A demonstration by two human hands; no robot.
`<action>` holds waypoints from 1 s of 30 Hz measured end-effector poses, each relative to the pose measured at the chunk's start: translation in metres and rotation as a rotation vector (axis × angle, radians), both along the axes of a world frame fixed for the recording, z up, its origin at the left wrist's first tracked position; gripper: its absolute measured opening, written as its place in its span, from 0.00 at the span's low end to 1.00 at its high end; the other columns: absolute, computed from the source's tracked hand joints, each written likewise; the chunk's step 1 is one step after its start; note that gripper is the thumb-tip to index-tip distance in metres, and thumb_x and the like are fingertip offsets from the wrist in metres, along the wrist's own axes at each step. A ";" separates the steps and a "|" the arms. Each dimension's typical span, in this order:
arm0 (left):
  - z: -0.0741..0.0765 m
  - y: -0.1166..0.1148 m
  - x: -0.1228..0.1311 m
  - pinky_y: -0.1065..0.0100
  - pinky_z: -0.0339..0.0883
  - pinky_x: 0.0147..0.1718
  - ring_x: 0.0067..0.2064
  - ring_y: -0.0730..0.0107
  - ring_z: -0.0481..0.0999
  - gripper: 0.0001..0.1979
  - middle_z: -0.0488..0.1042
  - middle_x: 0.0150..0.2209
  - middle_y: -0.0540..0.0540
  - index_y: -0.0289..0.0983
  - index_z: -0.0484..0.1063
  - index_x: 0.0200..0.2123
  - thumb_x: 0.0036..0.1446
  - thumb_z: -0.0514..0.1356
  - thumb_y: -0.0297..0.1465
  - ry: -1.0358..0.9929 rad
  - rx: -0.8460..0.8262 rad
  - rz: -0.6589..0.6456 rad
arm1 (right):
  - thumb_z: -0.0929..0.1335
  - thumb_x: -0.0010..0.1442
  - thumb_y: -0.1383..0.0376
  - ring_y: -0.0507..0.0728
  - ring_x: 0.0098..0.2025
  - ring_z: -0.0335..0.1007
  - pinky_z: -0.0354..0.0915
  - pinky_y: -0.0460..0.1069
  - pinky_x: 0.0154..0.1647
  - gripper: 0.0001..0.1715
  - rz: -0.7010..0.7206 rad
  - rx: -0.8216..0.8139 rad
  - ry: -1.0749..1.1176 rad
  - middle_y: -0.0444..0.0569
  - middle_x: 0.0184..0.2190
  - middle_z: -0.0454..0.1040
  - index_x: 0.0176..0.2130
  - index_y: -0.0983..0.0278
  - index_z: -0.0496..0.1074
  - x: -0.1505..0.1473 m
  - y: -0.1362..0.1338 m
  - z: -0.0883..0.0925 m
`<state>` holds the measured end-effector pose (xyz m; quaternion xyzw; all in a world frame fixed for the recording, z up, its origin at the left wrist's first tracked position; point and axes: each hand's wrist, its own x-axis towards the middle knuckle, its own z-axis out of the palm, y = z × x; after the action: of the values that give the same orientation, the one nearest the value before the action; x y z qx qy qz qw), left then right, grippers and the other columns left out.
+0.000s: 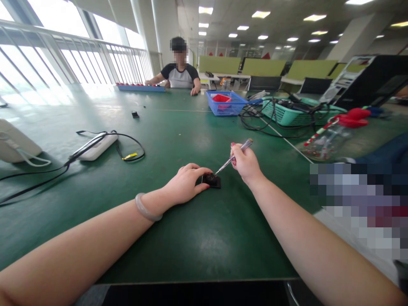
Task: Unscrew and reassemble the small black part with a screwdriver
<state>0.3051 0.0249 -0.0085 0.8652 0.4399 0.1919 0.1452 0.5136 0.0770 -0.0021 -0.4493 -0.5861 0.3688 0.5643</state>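
A small black rectangular piece [215,182] lies on the green table, with tiny bits on its top that are too small to name. Thumb and fingers of my left hand [187,183] grip it by its left side and hold it against the tabletop. In my right hand [245,162] is a slim silver screwdriver [230,160], slanted down to the left. Its tip meets the top of the black piece or hovers just over it; I cannot tell which. A pale bangle [147,207] circles my left wrist.
A white device [98,145] with black cords lies left. Blue basket [227,104], green basket [287,111] with cables and a red-topped clear bottle [331,134] stand right. Across the table sits a person [181,72] beside a blue tray [140,88]. A small black part [135,114] lies farther off.
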 end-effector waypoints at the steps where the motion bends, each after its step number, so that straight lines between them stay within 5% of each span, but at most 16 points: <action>1: 0.000 0.000 0.000 0.54 0.61 0.56 0.55 0.57 0.66 0.21 0.73 0.50 0.45 0.45 0.68 0.54 0.58 0.59 0.38 -0.002 -0.005 -0.001 | 0.65 0.59 0.50 0.48 0.14 0.51 0.49 0.44 0.14 0.23 0.011 -0.037 0.034 0.38 0.13 0.57 0.22 0.61 0.61 0.000 0.002 -0.001; 7: 0.000 0.001 0.000 0.54 0.61 0.56 0.55 0.58 0.66 0.20 0.74 0.50 0.45 0.46 0.69 0.54 0.57 0.59 0.37 -0.009 -0.010 -0.009 | 0.66 0.57 0.51 0.46 0.12 0.48 0.45 0.43 0.12 0.20 -0.010 -0.189 0.083 0.36 0.11 0.56 0.24 0.62 0.64 0.003 0.007 -0.009; 18: 0.000 0.000 0.000 0.54 0.61 0.56 0.55 0.58 0.67 0.20 0.74 0.49 0.45 0.46 0.69 0.54 0.58 0.59 0.38 -0.013 0.000 -0.005 | 0.65 0.59 0.52 0.47 0.15 0.57 0.54 0.43 0.15 0.15 0.045 0.024 0.033 0.36 0.21 0.66 0.39 0.59 0.59 -0.003 0.002 0.000; 30: 0.002 0.000 0.000 0.55 0.60 0.57 0.55 0.58 0.67 0.20 0.73 0.50 0.45 0.45 0.69 0.54 0.57 0.59 0.38 -0.009 -0.012 -0.003 | 0.70 0.55 0.55 0.52 0.25 0.64 0.66 0.49 0.27 0.40 -0.113 0.206 -0.076 0.41 0.31 0.68 0.58 0.57 0.46 -0.002 0.006 -0.009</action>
<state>0.3050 0.0245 -0.0067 0.8640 0.4392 0.1928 0.1528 0.5118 0.0826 -0.0113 -0.4351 -0.6154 0.2570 0.6048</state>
